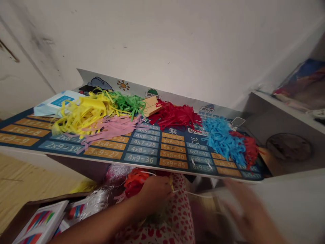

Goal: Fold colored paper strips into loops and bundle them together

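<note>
My left hand (157,190) is closed below the table's front edge, over my lap. At its fingers is a pom-pom of red and orange paper strips (135,181); how it is gripped is partly hidden. A thin white string (195,194) runs rightward from this hand. My right hand (245,211), smeared by motion, is apart to the right with thumb and fingers spread, and I see nothing in it. On the table lie heaps of yellow strips (85,113), pink strips (114,127), green strips (129,102), red strips (176,115) and blue strips (223,137).
A multiplication chart (143,150) covers the narrow table against the wall. A light blue packet (59,101) and a tan paper piece (151,105) rest on it. At lower left, a box (25,206) holds printed cards and silver tinsel (98,203). A grey cabinet (286,132) stands right.
</note>
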`<action>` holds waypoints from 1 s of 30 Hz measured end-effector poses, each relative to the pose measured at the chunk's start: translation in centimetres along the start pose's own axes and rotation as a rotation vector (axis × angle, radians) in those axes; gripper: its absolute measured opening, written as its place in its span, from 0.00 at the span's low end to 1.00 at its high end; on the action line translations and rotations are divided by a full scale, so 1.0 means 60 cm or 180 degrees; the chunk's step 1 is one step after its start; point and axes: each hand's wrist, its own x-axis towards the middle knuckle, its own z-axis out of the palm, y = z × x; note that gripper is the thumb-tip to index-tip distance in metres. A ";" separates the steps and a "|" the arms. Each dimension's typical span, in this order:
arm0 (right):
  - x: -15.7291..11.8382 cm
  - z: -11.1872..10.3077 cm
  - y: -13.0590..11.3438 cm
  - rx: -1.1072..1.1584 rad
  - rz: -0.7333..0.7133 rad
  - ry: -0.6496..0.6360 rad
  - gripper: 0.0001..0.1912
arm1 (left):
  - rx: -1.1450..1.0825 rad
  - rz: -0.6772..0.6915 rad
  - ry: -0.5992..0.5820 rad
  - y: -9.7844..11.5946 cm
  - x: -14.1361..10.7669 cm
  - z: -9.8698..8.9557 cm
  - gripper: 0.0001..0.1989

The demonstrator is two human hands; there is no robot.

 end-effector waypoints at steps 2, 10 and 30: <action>0.013 0.086 -0.068 0.0152 -0.0284 -0.0431 0.24 | 0.0012 0.0038 -0.0021 0.004 0.002 0.003 0.13; 0.068 0.222 -0.188 0.1755 0.0699 -0.1401 0.09 | -0.0557 -0.0233 0.0241 -0.045 -0.025 -0.017 0.17; 0.120 0.142 -0.120 0.0275 -0.0997 -0.1078 0.07 | -0.0096 -0.0242 0.0215 -0.056 -0.018 -0.042 0.09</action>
